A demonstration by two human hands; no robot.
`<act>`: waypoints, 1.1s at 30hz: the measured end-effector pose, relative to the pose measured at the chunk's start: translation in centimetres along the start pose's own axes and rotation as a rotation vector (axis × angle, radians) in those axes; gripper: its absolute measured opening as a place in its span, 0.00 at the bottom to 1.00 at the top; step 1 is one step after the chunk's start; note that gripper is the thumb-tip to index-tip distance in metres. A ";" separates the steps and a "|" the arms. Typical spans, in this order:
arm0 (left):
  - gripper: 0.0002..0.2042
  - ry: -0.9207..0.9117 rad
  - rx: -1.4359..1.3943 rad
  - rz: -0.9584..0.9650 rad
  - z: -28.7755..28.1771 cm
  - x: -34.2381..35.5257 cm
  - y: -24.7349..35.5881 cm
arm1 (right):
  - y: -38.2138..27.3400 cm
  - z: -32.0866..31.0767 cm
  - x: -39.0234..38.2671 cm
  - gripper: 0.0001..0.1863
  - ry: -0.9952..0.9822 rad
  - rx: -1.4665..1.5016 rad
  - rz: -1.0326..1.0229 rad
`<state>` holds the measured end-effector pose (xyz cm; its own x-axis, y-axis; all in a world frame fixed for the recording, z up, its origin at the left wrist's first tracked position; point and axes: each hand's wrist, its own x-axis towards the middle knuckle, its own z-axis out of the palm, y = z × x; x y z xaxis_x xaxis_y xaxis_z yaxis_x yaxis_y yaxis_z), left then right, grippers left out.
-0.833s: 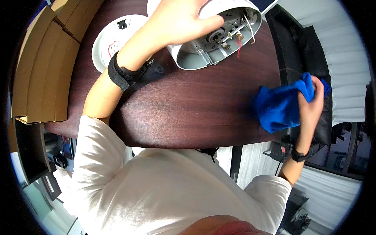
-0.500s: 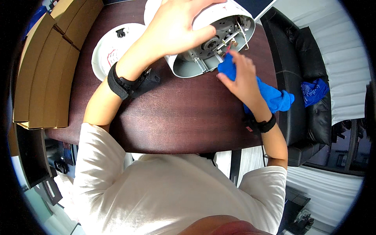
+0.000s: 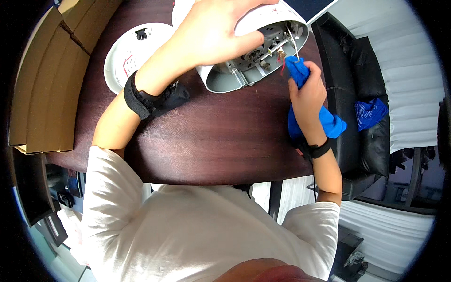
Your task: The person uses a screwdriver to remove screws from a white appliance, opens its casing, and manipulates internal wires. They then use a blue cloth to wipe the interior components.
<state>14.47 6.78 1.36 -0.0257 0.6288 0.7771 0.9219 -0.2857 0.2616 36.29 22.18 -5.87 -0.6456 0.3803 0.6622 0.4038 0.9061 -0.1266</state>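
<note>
A white rounded appliance housing (image 3: 220, 84) lies on its side on the table, its open end showing metal parts, thin rods and red wires. My left hand (image 3: 221, 33) lies across the top of it, fingers stretched out and thumb near the rim; the upper fingers are partly cut off by the picture's edge. Bunched in my right hand (image 3: 310, 94) is a blue cloth (image 3: 297, 70), its tip against the end of a bent metal rod (image 3: 294, 43) that sticks out of the housing. More of the cloth hangs below the hand onto the table.
A round white cover (image 3: 115, 66) with a black clip lies on the dark wooden table (image 3: 211, 141), left of the housing. Folded cardboard (image 3: 47, 94) stands along the left edge. Beyond the right edge is a black sofa (image 3: 345, 89) with a blue bag (image 3: 371, 114).
My right hand has moved right and slightly away from the opening, and its fingers have closed on the cloth, now at the rod's end. My left hand stays on the housing.
</note>
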 end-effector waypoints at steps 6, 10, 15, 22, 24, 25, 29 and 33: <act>0.30 0.019 0.008 0.018 0.1 0.1 0.0 | -0.6 2.4 1.6 0.17 -0.086 -0.278 -0.074; 0.30 -0.009 -0.027 -0.029 -0.6 0.2 1.0 | -0.7 3.4 1.6 0.14 -0.176 -0.356 -0.170; 0.30 0.022 0.012 0.009 0.1 0.0 0.2 | -1.7 3.7 0.0 0.16 -0.286 -0.294 -0.215; 0.29 -0.005 -0.016 -0.049 -0.1 0.1 0.5 | -1.9 4.7 -1.3 0.11 -0.477 -0.122 -0.224; 0.29 -0.010 -0.020 -0.076 -0.3 0.3 0.8 | -2.1 4.6 -1.4 0.11 -0.509 -0.027 -0.229; 0.29 -0.004 -0.011 -0.080 -0.3 0.2 0.8 | -2.2 4.6 -1.5 0.11 -0.506 0.021 -0.241; 0.29 0.016 -0.048 -0.052 0.1 0.2 0.4 | -1.0 4.3 -1.2 0.07 -0.394 -0.169 -0.358; 0.29 -0.001 -0.007 -0.055 -0.4 0.2 1.0 | -0.2 2.6 1.6 0.04 -0.298 -0.474 -0.311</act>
<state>15.21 6.32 1.98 -0.0755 0.6445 0.7609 0.9165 -0.2559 0.3076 33.48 23.09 -6.73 -0.9035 0.2103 0.3735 0.3679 0.8275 0.4240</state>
